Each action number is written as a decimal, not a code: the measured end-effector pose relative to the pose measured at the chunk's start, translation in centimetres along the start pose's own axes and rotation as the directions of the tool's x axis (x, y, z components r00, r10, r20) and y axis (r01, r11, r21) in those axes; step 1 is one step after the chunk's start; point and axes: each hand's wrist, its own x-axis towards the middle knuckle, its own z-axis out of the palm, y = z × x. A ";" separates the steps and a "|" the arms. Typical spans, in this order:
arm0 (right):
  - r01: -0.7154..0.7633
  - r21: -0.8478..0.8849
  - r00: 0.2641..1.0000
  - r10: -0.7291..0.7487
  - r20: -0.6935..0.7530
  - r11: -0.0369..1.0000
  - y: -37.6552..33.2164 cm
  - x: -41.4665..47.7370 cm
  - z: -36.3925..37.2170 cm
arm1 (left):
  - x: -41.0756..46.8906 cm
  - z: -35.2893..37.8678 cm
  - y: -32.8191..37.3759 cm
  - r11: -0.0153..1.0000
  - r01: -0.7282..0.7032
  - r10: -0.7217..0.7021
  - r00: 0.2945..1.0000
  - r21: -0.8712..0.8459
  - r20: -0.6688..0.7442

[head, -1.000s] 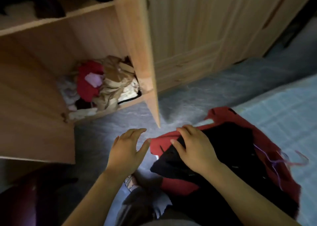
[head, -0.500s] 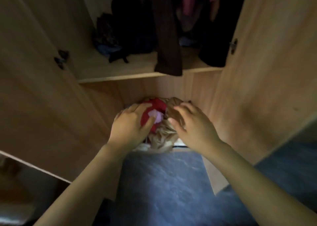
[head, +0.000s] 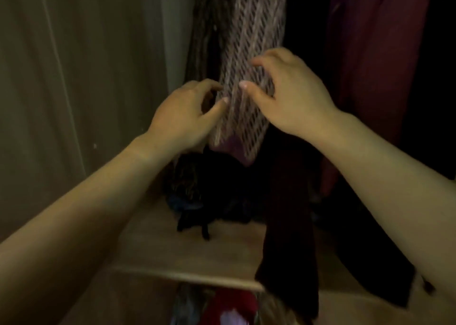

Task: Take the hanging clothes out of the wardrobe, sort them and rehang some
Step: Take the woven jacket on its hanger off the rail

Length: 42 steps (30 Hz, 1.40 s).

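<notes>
Fingers of the left hand (head: 182, 119) are curled, and the thumb tip touches the left edge of the patterned garment (head: 249, 28), a pale pink cloth with a dark lattice print that hangs in the wardrobe (head: 74, 77). Forefinger and thumb are near to each other at this edge, but the picture is dim and blurred, so I cannot tell if they really pinch the cloth or only touch it. Fingers of the right hand (head: 293, 95) are half bent and spread. Its thumb and forefinger stand well apart and lie in front of the same garment, near its right edge, with cloth showing between them. This hand grasps nothing that I can see. Both hands are at about the same height, on the lower part of the garment, one at each side. Both forearms come up from the bottom corners of the view.

Just left of the patterned garment hangs a brown garment (head: 199, 40), and to the right, in deep shadow, a dark red garment (head: 370, 53). Between the forearms, nearer the right one, a dark brown cloth (head: 288, 238) hangs down past the front edge of the wooden shelf (head: 197, 258). On the shelf, further back, lies a heap of black clothes (head: 214, 206). Below the shelf, in the lower compartment, a red cloth (head: 232, 302) shows at the bottom edge.
</notes>
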 end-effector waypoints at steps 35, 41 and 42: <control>-0.117 -0.669 0.988 0.019 -0.151 0.734 13.6 45.7 0.5 | 46.9 3.8 -14.8 0.906 -0.302 0.158 0.891 -0.297 -0.425; -0.186 -0.401 0.965 0.090 -0.248 0.897 14.9 47.1 0.3 | 47.8 4.7 -14.9 0.891 -0.391 0.218 0.815 -0.232 -0.537; -0.205 -0.367 0.956 0.106 -0.272 0.907 15.1 47.3 0.3 | 48.1 4.6 -14.8 0.892 -0.401 0.236 0.805 -0.206 -0.544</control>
